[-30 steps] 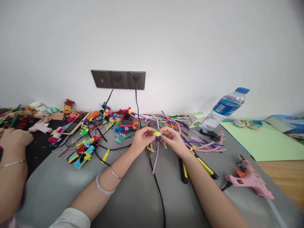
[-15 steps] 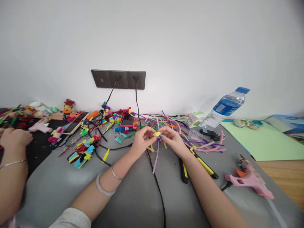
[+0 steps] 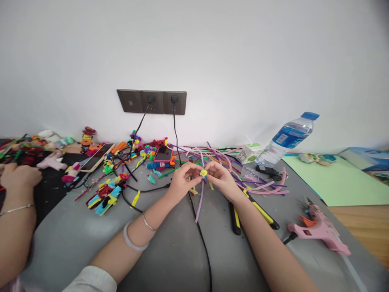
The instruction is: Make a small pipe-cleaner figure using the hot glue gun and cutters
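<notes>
Between the fingertips of both hands is a small yellow fuzzy piece [image 3: 203, 172], which looks like coiled pipe cleaner. My left hand [image 3: 182, 181] pinches it from the left, thumb against forefinger. From the other side my right hand [image 3: 221, 180] closes on it too, with blue-painted nails touching at the middle. A lilac pipe cleaner [image 3: 199, 205] lies on the grey table just below the hands. Yellow scraps rest behind and under the fingers. Pliers with black and yellow handles [image 3: 261, 211] lie by my right forearm, which partly hides them.
A pink glue gun [image 3: 319, 233] lies at the right. Behind the hands are loose pipe cleaners [image 3: 219, 156], a tilted water bottle [image 3: 288, 138] and a drink carton [image 3: 251, 153]. Pipe-cleaner figures [image 3: 106, 192] and black cables [image 3: 200, 239] lie leftward. Another person's hand [image 3: 21, 176] is at far left.
The yellow piece has turned between my fingertips, showing a rounder side, and shifted slightly right. Both arms stay in nearly the same place.
</notes>
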`<state>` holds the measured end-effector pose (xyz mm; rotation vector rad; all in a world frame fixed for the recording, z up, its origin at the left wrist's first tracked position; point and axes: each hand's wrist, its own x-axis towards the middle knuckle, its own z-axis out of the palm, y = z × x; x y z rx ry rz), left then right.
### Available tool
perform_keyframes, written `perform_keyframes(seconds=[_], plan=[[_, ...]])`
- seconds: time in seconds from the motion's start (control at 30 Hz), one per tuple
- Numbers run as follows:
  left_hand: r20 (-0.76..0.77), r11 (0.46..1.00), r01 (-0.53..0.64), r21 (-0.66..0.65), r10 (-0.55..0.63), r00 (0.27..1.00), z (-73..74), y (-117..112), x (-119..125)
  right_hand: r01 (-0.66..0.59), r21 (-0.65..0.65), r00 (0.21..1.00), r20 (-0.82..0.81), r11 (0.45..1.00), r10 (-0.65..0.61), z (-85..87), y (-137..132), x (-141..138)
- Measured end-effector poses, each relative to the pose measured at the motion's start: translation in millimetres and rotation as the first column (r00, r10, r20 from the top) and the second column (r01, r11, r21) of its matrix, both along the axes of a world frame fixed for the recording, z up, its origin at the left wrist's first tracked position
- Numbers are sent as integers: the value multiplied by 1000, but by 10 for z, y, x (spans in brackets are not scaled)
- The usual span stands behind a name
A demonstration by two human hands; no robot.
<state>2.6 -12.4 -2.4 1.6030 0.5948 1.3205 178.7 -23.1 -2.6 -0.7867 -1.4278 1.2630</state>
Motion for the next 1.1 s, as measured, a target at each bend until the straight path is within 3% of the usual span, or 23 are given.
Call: perform_keyframes(seconds=[0.3, 0.7, 0.97, 1.1], plan=[[-42, 997, -11, 81, 14, 999, 2, -1, -13, -8, -14, 1000, -6, 1000, 8, 25, -16, -13], [48, 994, -19, -107, 24, 999, -5, 5, 7, 37, -31, 999, 35, 999, -35, 70, -42, -6], [-106, 997, -81, -15, 79, 991, 45, -6, -27, 53, -30, 998, 17, 998, -52, 46, -20, 3], [-86, 995, -80, -52, 76, 993, 17, 7, -24, 87, -5, 996, 34, 996, -87, 43, -20, 4]])
